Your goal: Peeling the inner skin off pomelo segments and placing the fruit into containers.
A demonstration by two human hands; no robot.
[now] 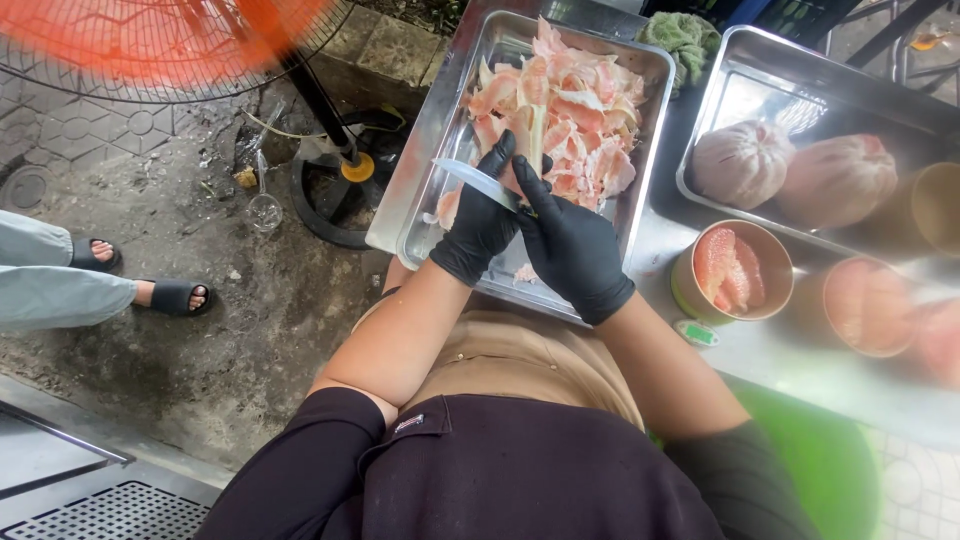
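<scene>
Gloved left hand (480, 222) holds a knife (478, 182) beside right hand (570, 245) over peel tray (420, 170).

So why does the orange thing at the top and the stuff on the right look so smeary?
Head view: the orange fan blurs from spinning; the paper cups at the right edge are smeared; the gloved hands are sharp; daylight glares off the steel tray.

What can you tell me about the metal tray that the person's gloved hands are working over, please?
The metal tray is a shiny rectangular steel pan with a raised rim and rounded corners, set at a slant on the steel counter. A heap of pink and white peel scraps fills its far half. The left hand and right hand, in black gloves, hover over its near end; the left holds a pale-bladed knife.
</scene>
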